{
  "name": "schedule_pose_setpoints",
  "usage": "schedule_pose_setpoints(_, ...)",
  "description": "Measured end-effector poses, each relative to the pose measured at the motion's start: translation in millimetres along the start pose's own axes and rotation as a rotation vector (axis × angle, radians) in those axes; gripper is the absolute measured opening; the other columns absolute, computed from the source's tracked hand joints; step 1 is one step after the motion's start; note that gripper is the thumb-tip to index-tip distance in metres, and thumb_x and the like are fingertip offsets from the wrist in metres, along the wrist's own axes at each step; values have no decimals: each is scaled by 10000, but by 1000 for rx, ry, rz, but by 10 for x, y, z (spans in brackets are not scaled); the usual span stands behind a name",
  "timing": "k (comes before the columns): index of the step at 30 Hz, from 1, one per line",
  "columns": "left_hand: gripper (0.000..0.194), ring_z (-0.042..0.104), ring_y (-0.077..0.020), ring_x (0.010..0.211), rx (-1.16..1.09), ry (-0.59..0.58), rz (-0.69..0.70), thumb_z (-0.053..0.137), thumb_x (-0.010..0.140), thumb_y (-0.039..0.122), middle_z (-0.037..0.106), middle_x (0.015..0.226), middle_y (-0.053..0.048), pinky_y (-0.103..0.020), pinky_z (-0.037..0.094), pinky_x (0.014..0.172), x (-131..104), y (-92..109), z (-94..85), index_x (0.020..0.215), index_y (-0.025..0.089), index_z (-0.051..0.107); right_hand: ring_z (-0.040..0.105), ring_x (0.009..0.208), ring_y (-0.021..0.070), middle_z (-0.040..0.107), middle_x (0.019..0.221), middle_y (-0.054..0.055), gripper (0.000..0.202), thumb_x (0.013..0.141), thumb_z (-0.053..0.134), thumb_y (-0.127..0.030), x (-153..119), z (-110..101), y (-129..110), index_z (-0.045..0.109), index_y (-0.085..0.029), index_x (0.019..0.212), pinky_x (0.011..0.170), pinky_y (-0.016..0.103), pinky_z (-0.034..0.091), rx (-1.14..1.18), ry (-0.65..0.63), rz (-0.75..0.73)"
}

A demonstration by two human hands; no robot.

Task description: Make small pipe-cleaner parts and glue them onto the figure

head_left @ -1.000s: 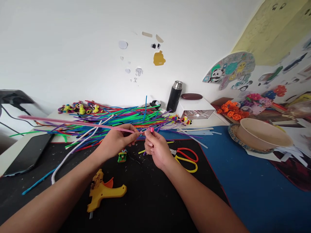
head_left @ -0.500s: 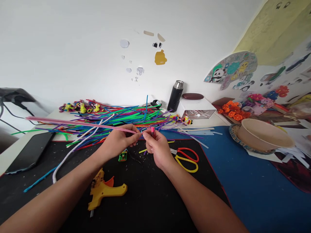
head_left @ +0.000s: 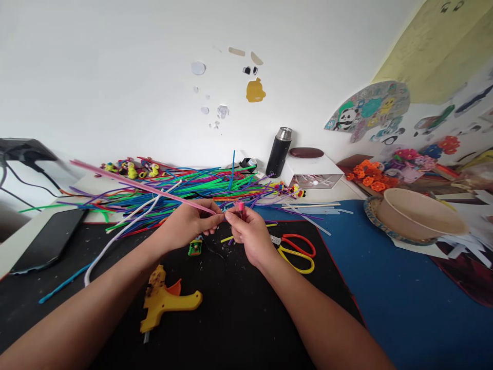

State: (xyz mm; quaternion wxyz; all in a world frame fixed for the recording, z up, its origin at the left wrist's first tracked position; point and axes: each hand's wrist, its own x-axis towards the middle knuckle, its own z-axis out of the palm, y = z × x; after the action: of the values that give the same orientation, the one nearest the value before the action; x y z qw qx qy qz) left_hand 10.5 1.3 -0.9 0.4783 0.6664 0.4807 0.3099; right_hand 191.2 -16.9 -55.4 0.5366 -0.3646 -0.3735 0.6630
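My left hand (head_left: 192, 223) pinches a long pink pipe cleaner (head_left: 142, 190), whose free length slants up and out to the left. Close against it, my right hand (head_left: 250, 231) is closed, thumb and forefinger at the pipe cleaner's near end. A small piece with a bright pink top and darker red body (head_left: 241, 206) stands up between the right fingers; its lower part is hidden. Both hands are above the black mat (head_left: 246, 318). Scissors (head_left: 296, 252) with one red and one yellow handle lie just right of my right hand.
Loose coloured pipe cleaners (head_left: 208, 185) are heaped behind my hands. A yellow glue gun (head_left: 169, 300) lies in front. At left are a phone (head_left: 48, 239) and a white pipe cleaner (head_left: 115, 236); at right, a flask (head_left: 279, 152), a white box (head_left: 319, 172) and a bowl (head_left: 419, 210).
The pink pipe cleaner's free end has swung up and to the right, so it slants more steeply. Both hands have stayed nearly in place, fingertips still together.
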Motion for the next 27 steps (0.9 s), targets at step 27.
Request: schedule_pose_setpoints(27,569,671,-159,644,-141,26,40,966,735,677,756,767,-20,-267,577,601,17,3,-254,979,183,827,231,457,49,363,554,-132,465,681,977,-507,18,-5,-26,653,-209,832,470,266,109,79,17,41)
